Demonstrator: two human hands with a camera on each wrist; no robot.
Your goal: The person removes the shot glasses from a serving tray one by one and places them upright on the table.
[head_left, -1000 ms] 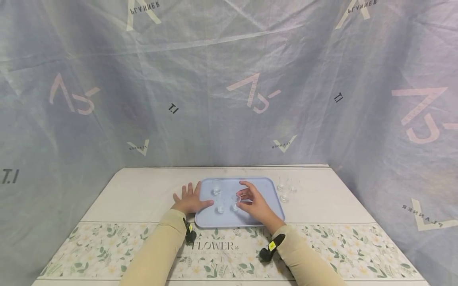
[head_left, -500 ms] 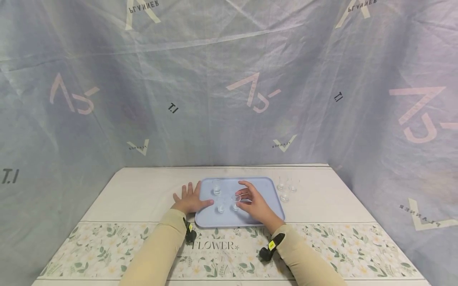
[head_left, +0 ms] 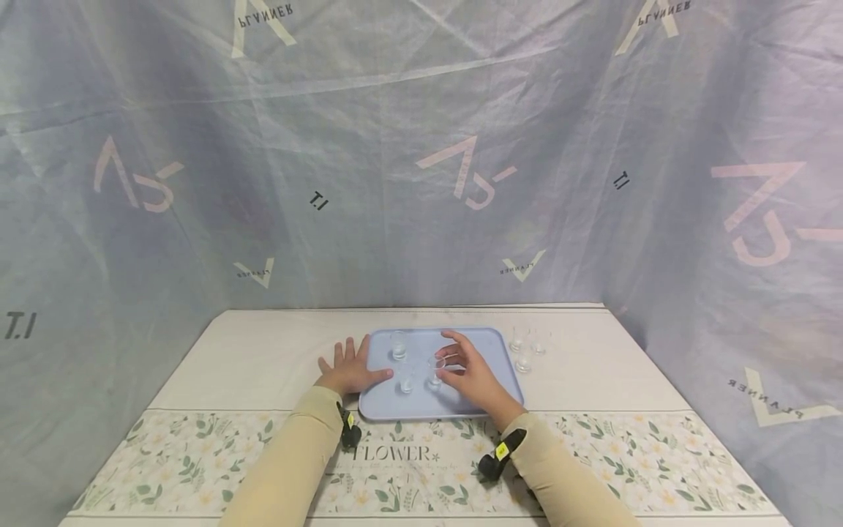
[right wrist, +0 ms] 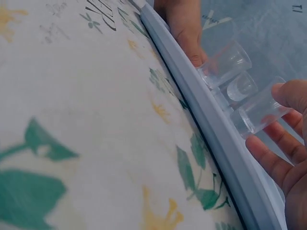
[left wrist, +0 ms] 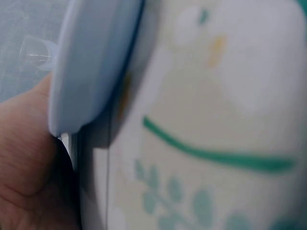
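A light blue tray (head_left: 461,405) lies on the table. On its left edge rests my left hand (head_left: 351,370), fingers spread and thumb over the rim. With thumb and fingers, my right hand (head_left: 469,372) holds a clear shot glass (right wrist: 258,111) near its rim. That glass stands upright on or just above the tray; I cannot tell which. Two more shot glasses are on the tray to the left of it: a front one (head_left: 405,383) and a back one (head_left: 399,346). In the left wrist view, part of a glass (left wrist: 39,53) shows beyond the tray's rim.
Right of the tray stands a cluster of three clear shot glasses (head_left: 524,359) on the table. A floral cloth band (head_left: 197,461) runs along the front. Grey-blue fabric (head_left: 369,241) hangs behind and at both sides.
My right hand and the shot glass it holds have shifted very slightly to the right. The left hand stays on the tray's edge.
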